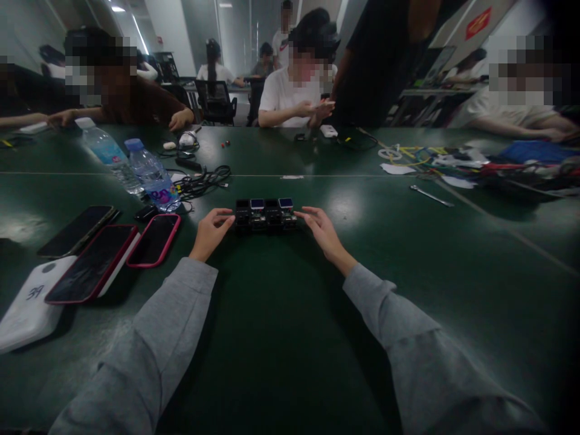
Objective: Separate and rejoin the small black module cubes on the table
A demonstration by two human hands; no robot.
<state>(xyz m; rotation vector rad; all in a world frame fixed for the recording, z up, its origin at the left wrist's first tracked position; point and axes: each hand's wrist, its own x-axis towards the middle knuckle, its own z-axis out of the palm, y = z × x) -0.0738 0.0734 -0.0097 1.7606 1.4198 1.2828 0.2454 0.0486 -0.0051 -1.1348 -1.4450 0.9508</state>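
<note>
Left of the row of small modules (265, 214), the phones lay in a fan: a black phone (77, 230) farthest out, a red-cased phone (93, 263) resting partly on a white power bank (27, 308), and a pink-cased phone (154, 239) nearest the row. Two water bottles (136, 166) stood behind them, up and left of the row, with a tangle of black cable (203, 179) just beside.

My left hand (211, 231) met the row at its left end, fingers curled loosely against the end block, not clenched. The row itself sat on the green table (281, 338) straight ahead of me, its long axis running left to right, four blocks side by side, with small lit screens on top of at least two. My right hand (322, 231) met the right end the same way, fingertips touching, palm off the table. So I held the row lightly pinched between both hands, neither hand nearer than the other.

Toward me from the row the table was bare between my grey sleeves (389, 314). Right of the row lay open green, then a small metal tool (431, 196) well apart, and beyond it a clutter of wires and papers (457, 160). Behind the row, other people's hands stayed at the far edge.
</note>
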